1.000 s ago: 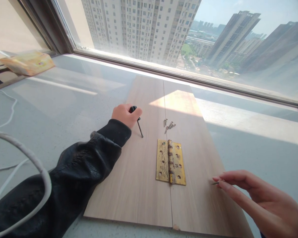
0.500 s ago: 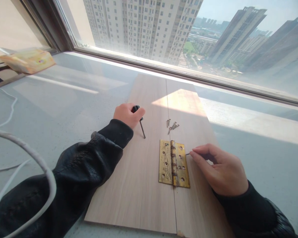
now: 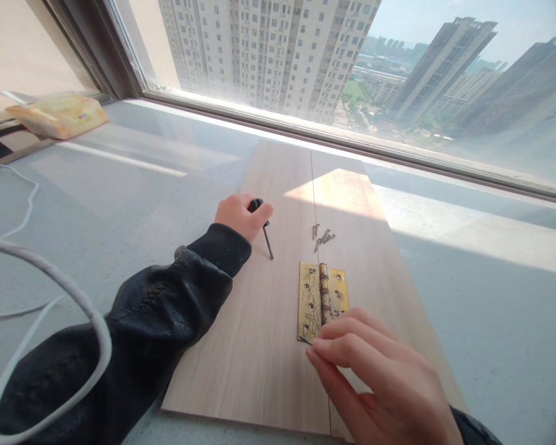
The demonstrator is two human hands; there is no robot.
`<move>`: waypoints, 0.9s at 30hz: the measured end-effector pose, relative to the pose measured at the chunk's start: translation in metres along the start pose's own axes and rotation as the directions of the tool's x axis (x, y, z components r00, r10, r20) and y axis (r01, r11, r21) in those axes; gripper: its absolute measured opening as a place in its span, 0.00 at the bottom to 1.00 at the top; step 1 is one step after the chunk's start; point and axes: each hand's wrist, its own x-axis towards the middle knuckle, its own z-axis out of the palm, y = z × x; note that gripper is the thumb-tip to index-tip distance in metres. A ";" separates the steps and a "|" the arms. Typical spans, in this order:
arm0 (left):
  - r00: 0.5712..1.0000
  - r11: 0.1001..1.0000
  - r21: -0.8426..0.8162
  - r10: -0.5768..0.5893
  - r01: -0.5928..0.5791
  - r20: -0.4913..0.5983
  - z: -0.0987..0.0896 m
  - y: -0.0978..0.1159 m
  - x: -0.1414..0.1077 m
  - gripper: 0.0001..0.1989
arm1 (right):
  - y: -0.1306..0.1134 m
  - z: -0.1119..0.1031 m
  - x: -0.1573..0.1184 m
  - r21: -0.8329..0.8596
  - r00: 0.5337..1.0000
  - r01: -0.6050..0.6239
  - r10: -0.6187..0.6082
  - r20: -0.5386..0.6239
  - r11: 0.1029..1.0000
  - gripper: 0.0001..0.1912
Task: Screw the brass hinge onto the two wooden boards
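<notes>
My left hand (image 3: 243, 216) is closed round the black handle of a screwdriver (image 3: 268, 242), its shaft pointing down at the left board. My right hand (image 3: 375, 371) pinches a thin dark piece that looks like a screw (image 3: 306, 340), just at the lower left corner of a brass hinge (image 3: 309, 303). The hinge lies spread flat across the seam between two pale wooden boards (image 3: 241, 346), one leaf on each side. My right fingers hide its lower right part. Several loose screws (image 3: 324, 237) lie above the hinge near the seam.
A white cable (image 3: 88, 309) loops over my left sleeve. A yellowish soft packet (image 3: 60, 116) sits at the far left by the window frame (image 3: 115, 49). The boards lie on a pale speckled ledge (image 3: 134, 191) below the window.
My right hand has moved down and left from the hinge's right edge to its lower left corner, still pinching the thin piece. My left hand and the screwdriver hardly moved.
</notes>
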 end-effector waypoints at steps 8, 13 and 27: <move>1.000 1.000 -0.009 -0.005 0.005 0.000 -0.001 0.002 -0.002 0.16 | 0.002 0.014 -0.004 -0.106 0.998 0.027 -0.021 0.060 0.994 0.10; 1.000 1.000 -0.013 -0.008 0.008 -0.006 -0.001 0.002 -0.002 0.17 | -0.001 0.011 -0.004 -0.083 0.999 0.015 -0.012 0.038 0.996 0.10; 1.000 1.000 -0.025 -0.004 0.004 -0.001 -0.001 0.001 -0.002 0.17 | 0.043 0.002 0.030 -0.245 0.993 -0.109 0.096 -0.063 0.963 0.05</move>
